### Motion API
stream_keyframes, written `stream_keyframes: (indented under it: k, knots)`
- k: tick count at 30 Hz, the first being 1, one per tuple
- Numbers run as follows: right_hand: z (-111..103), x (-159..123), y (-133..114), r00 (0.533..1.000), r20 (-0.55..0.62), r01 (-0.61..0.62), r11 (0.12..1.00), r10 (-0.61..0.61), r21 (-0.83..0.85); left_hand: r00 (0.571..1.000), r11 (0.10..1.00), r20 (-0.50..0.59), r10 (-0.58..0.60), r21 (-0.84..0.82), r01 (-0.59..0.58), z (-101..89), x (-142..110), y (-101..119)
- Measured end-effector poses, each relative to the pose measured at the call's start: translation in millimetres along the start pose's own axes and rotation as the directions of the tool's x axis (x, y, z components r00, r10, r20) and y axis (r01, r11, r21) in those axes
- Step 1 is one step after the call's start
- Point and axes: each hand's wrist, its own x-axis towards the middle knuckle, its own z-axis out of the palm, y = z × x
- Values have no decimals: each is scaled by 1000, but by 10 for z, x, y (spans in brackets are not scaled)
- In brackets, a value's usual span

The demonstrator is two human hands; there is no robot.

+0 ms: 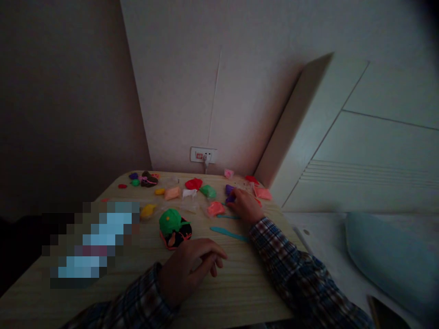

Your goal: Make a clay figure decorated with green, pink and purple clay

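Observation:
My right hand (245,205) reaches to the back right of the table, its fingers bent down and closed on a lump of purple modelling clay (229,188). The fingertips are partly hidden behind the hand. Close to the table's front, my left hand (192,269) hovers with loosely bent fingers and holds nothing visible. Just beyond it lies a clay figure with a green cap (170,221) over a black and red-edged part. Two blue plastic modelling tools, one a flat knife (228,233), lie beside my right wrist.
Packets of clay lie about the wooden table (219,292): coral (216,209), green (208,191), peach (172,193) and pink (263,193). A brown clay piece (149,179) sits at the back left. A blurred-out bright object (109,233) is at left. Behind are a wall socket (203,155) and headboard.

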Motion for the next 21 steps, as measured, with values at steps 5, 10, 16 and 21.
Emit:
stream_keyframes:
  k: [5,10,16,21]
  knots:
    - [-245,-180,-212,987,-147,108,947,-66,304,987,967,62,-145,-200,155,30,24,-44]
    - [-308,-365,-425,963,-127,269,851,-238,451,986,921,-78,148,375,-109,-44,-221,-4]
    - [-236,-357,-431,977,-108,212,835,-182,508,800,792,-555,230,584,177,-459,-482,-127]
    - [-162,-341,-342,996,-75,89,804,-55,588,780,869,-625,11,393,302,-621,-271,-300]
